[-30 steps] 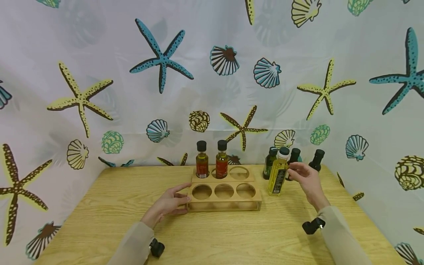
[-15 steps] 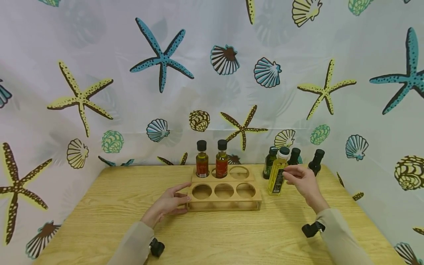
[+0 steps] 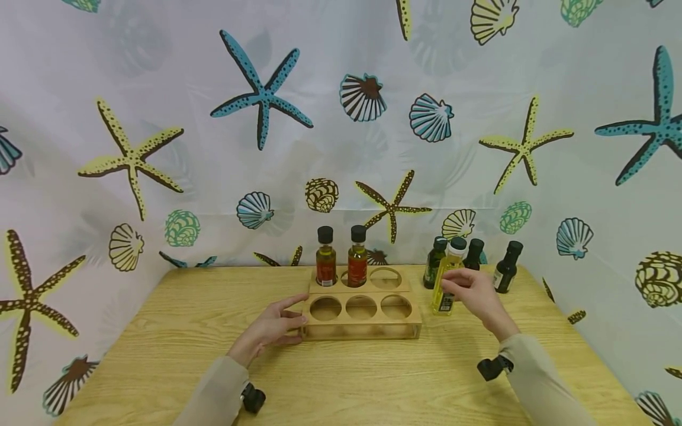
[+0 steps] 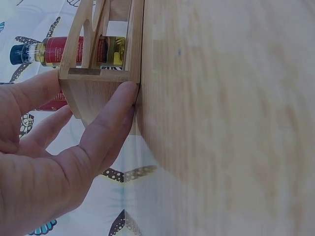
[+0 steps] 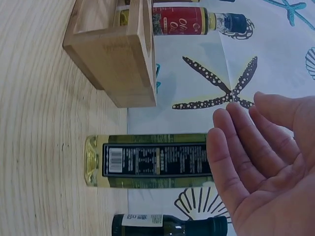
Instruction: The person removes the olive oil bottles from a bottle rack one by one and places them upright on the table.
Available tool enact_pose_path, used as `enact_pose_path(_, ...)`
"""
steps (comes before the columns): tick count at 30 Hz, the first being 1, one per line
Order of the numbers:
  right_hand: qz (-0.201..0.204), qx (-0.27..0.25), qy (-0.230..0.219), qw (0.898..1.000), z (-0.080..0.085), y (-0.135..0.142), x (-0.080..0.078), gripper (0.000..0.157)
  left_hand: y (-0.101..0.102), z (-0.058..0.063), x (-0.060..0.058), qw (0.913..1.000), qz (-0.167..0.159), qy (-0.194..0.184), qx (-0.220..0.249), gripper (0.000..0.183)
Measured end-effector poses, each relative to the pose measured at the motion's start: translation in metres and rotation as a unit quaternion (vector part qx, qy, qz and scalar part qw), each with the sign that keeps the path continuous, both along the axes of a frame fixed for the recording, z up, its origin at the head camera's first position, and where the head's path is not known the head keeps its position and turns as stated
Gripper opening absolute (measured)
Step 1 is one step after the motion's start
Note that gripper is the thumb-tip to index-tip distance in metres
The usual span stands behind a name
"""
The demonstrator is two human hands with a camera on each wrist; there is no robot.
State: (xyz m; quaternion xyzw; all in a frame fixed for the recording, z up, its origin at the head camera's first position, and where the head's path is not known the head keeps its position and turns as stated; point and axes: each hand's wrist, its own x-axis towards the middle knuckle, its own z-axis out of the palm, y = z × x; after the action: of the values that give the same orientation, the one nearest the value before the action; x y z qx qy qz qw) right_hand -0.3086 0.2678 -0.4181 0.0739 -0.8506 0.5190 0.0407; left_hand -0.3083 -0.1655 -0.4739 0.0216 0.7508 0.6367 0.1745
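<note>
- Six bottles are in view: two in the wooden rack and four on the table (image 3: 213, 307).
- The rack (image 3: 343, 318) has six round holes, in two rows of three; its back row bears the two red-labelled bottles (image 3: 326, 273), upright in the left and middle holes, both with black caps.
- On one red label (image 5: 180, 21) in the right wrist view, pale script reads roughly "Olive Oil"; the smaller print is illegible.
- The tall yellow bottle (image 3: 440, 296) stands on the table just right of the rack, its black label (image 5: 157, 160) carrying one barcode (image 5: 115, 161) and rows of print too small to read.
- Near it stand one green-labelled bottle (image 3: 433, 266) and one dark bottle (image 3: 473, 254); another dark bottle (image 3: 505, 269) with a pale label is farther right.
- The right hand (image 3: 476, 296) is beside the tall yellow bottle, fingers loosely curved, thumb apart, gripping nothing; whether the fingertips touch the glass cannot be told.
- The left hand (image 3: 270, 327) rests its spread fingers against the rack's left end, without closing round it.
</note>
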Motion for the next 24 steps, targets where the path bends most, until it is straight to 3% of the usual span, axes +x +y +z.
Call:
enact_pose_path(13, 0.056, -0.043, -0.031, 0.997, -0.004, -0.021, -0.009, 0.037, 0.005, -0.002, -0.003, 1.0, 0.004, 0.0, 0.003, 0.059)
enact_pose_path(24, 0.08, -0.104, -0.048, 0.99, -0.019, -0.042, -0.018, 0.037, 0.001, -0.003, -0.001, 1.0, 0.002, 0.003, 0.002, 0.06)
